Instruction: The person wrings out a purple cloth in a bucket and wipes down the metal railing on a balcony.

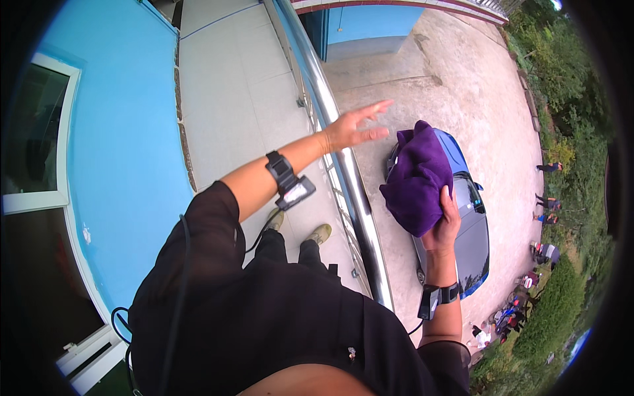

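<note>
A folded, bunched purple cloth (418, 178) is in my right hand (443, 222), thumb against its near right edge and the other fingers mostly hidden beneath it. It is held beyond a shiny metal handrail (359, 198), over the yard below. My left hand (356, 126) is just above the rail, fingers spread and pointing towards the cloth, holding nothing; a gap separates them. Black straps with small devices and cables are on both wrists.
A light blue wall (124, 148) with white-framed windows stands at the left of the tiled walkway (233, 89). Past the railing, a blue car (473, 237) is parked on concrete (495, 99) below. Several people and motorbikes (507, 312) are by the greenery at the far right.
</note>
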The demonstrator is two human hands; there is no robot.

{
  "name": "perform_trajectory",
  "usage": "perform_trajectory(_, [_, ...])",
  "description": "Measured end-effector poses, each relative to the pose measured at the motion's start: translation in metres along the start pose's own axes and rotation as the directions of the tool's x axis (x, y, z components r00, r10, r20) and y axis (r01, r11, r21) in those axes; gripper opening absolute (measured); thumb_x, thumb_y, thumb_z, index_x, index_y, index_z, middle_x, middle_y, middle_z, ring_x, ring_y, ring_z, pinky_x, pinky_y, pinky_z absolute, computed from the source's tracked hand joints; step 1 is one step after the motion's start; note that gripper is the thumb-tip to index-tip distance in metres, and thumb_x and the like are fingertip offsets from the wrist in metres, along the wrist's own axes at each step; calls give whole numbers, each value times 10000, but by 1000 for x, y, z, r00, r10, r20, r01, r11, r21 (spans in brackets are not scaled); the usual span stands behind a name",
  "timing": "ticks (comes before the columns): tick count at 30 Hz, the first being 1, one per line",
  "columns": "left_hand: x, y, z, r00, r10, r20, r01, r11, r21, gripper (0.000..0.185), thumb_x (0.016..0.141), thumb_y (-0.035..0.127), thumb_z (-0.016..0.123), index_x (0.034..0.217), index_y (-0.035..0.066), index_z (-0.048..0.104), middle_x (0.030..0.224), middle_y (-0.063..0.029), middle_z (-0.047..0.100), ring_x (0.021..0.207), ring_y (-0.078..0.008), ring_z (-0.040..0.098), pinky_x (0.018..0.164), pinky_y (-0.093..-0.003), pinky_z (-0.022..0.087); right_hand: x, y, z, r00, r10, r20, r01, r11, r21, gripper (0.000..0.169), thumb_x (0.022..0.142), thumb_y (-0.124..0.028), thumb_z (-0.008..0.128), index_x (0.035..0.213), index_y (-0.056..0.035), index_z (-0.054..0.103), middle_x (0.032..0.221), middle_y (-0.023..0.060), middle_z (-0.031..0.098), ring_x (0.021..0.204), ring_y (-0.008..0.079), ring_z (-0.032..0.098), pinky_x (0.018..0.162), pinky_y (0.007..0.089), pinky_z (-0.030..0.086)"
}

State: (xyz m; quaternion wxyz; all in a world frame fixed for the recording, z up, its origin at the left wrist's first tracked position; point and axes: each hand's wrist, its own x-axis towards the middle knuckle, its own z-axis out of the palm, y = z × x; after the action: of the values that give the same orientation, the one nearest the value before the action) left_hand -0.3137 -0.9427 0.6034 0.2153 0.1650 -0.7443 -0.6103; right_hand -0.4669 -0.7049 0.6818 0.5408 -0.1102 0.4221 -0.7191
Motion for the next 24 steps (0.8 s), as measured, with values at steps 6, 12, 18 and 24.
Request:
perform_trajectory(6, [-88,90,70,948,-79,307,179,932,-314,736,701,144,702,1413,154,515,1219,-120,651,1172,-206,574,1010,-350,457,-69,9,37,973,172,154,-145,974,-173,514,1021,-223,480,1457,17,351,1381,180,522,1225,291,566,1036,454,459])
perform_trajectory(12, [-124,11,104,791,401,463,-608,598,522,546,693,269,732,1235,258,661,1308,-105,559,1325,-360,393,1107,-666,187,-103,-15,-55,906,-56,-420,-299,617,-728,356,1003,-179,545,1282,43,541,1029,177,701,770,233,713,616,318,599])
perform_trajectory(18, [-97,-33,74,759,467,453,-640,663,389,439,669,490,696,938,143,691,905,-98,622,994,-329,557,1103,-704,179,-40,41,-42,935,-166,-315,-157,603,-782,281,1002,-154,551,1208,34,588,955,149,708,705,170,688,611,274,570])
perform_trajectory(24, [33,-94,-156,861,504,70,-413,611,676,310,639,432,662,653,123,647,706,-74,594,913,-314,562,1134,-664,182,32,75,16,909,-307,-281,-117,458,-881,208,998,-109,550,1142,18,632,916,102,709,744,128,666,659,243,540])
